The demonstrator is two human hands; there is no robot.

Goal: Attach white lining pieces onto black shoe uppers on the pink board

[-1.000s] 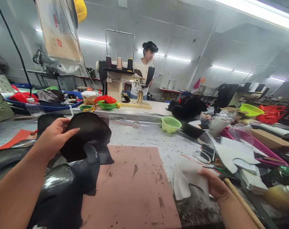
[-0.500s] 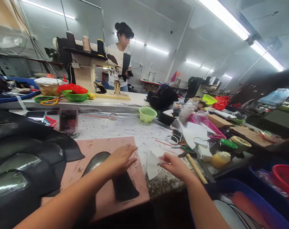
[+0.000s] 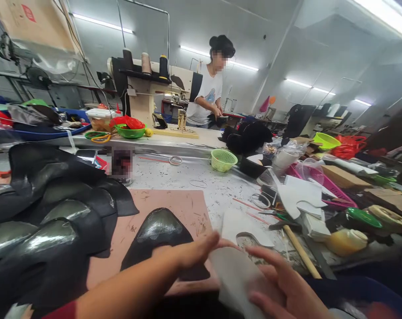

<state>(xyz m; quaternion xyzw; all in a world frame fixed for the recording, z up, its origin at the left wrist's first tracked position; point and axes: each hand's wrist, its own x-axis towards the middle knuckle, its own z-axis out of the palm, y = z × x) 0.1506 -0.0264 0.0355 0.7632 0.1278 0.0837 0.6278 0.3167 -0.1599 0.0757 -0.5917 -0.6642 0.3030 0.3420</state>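
The left hand (image 3: 196, 251) lay flat with fingers stretched out, its heel over the near edge of a glossy black shoe piece (image 3: 157, 232) and its fingertips touching a white cut piece (image 3: 232, 277). The right hand (image 3: 280, 288), blurred, was spread open against that white piece. The black piece rested on a pinkish cutting mat (image 3: 169, 201), beside a heap of black pieces (image 3: 48, 212). Farther off, a person (image 3: 209, 91) stood at a sewing machine (image 3: 148, 88)
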